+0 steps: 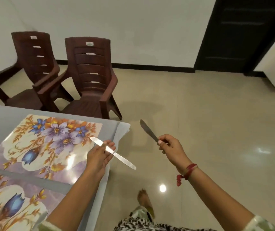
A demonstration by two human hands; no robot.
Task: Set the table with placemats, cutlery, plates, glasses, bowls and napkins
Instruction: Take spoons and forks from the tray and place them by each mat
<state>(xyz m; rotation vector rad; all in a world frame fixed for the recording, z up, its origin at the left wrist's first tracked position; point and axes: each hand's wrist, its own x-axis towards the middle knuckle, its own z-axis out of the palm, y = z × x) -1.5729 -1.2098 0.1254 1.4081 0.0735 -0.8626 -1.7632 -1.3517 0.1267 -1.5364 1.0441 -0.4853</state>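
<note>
Glossy floral placemats [50, 144] are covering the grey table [0, 127], lower left, brown plastic chairs [86, 77] behind. The left hand [100, 155] is pinching a silver table knife [125, 161] at the table's edge; the right hand [170, 145] is gripping a second knife [148, 130] above beige floor tiles [208, 117].

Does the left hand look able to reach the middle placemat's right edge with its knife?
Probably yes: the left hand holds the bright knife at the edge of the middle placemat, nothing between them. The right hand, gripping the dark knife, is over the floor.
</note>
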